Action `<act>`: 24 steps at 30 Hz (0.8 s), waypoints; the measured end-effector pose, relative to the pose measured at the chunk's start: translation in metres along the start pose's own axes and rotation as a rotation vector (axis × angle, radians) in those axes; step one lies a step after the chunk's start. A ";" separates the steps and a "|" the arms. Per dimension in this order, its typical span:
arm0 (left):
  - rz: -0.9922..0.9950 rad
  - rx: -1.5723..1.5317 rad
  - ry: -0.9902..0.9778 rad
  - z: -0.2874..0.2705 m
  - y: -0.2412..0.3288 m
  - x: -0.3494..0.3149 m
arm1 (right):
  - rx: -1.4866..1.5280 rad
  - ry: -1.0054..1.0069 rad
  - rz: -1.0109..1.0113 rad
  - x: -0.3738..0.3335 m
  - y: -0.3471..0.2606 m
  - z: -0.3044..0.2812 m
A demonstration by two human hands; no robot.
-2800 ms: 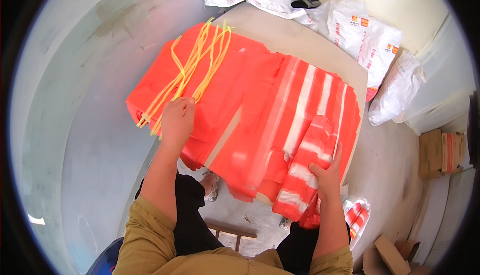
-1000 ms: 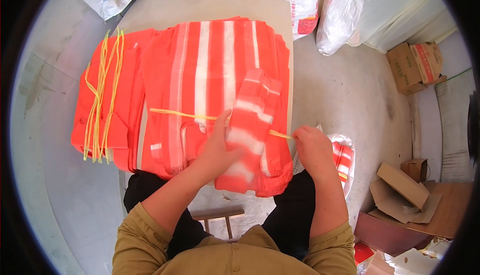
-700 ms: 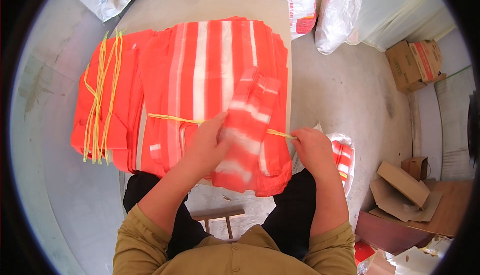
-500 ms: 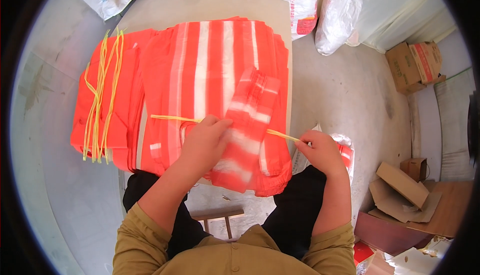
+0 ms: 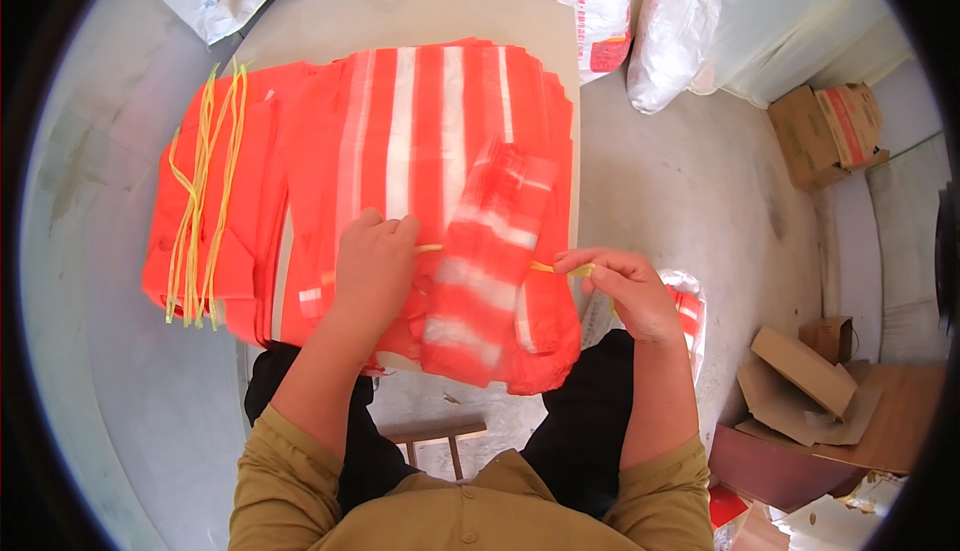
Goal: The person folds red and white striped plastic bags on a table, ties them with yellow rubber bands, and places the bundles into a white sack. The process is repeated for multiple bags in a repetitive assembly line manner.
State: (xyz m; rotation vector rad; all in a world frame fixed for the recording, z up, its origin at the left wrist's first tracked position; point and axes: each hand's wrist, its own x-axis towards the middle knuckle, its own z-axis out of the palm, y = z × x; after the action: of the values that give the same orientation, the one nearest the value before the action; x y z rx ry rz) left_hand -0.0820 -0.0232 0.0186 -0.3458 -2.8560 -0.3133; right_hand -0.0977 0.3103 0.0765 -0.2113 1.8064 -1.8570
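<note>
One folded bundle of red-and-white striped plastic [image 5: 485, 271]: lying aslant on the near right part of a broad stack of red plastic with white stripes [image 5: 428, 121], far end tipped to the right.
Thin yellow strip [image 5: 541, 267]: passing crosswise beneath the bundle, showing on both sides.
Left hand [image 5: 375, 263]: just left of the bundle, above the striped stack, fingers [image 5: 405, 230] curled over the strip's left part; impossible to tell whether closed on it, grip hidden from above.
Right hand [image 5: 640, 299]: beyond the worktop's right edge, thumb and forefinger narrowed to a pinch, holding the strip's right end.
Loose yellow strips [image 5: 203, 201]: lying lengthwise on a folded plain red plastic stack [image 5: 262, 161], left of the striped one.
Beige worktop [image 5: 400, 13]: bearing both stacks, bare along the far side.
White printed sacks [image 5: 677, 31]: ranged beyond the far and right edges.
Brown cardboard box [image 5: 805, 141]: on the right, near the wall.
Brown wooden stool [image 5: 440, 434]: below, between black-trousered legs [image 5: 588, 406].
</note>
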 end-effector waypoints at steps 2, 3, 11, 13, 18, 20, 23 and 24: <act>-0.006 -0.035 -0.029 0.000 0.002 -0.001 | -0.013 0.031 -0.031 0.001 0.008 -0.004; -0.023 -0.050 -0.076 -0.004 0.003 -0.002 | -0.020 0.046 -0.046 0.002 0.013 -0.006; -0.441 -0.965 -0.369 -0.022 0.007 0.001 | 0.203 0.037 -0.205 0.013 0.019 0.000; -0.501 -1.227 -0.429 -0.014 -0.002 0.004 | 0.183 0.081 -0.208 0.018 0.017 0.010; -0.473 -0.955 -0.354 -0.018 0.018 0.009 | 0.010 0.096 -0.198 0.028 0.005 0.039; -0.400 -0.903 -0.295 -0.013 0.021 0.010 | -0.060 0.100 -0.209 0.033 0.007 0.046; -0.235 -0.894 -0.175 -0.004 0.023 0.009 | -0.118 0.082 -0.275 0.040 0.012 0.055; -0.198 -0.921 -0.137 -0.005 0.027 0.009 | -0.096 0.066 -0.298 0.042 0.010 0.059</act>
State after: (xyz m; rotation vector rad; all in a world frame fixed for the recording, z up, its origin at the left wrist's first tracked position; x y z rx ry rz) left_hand -0.0827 0.0026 0.0309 -0.2353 -2.6758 -1.6956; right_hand -0.1027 0.2388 0.0615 -0.4832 2.0008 -1.9970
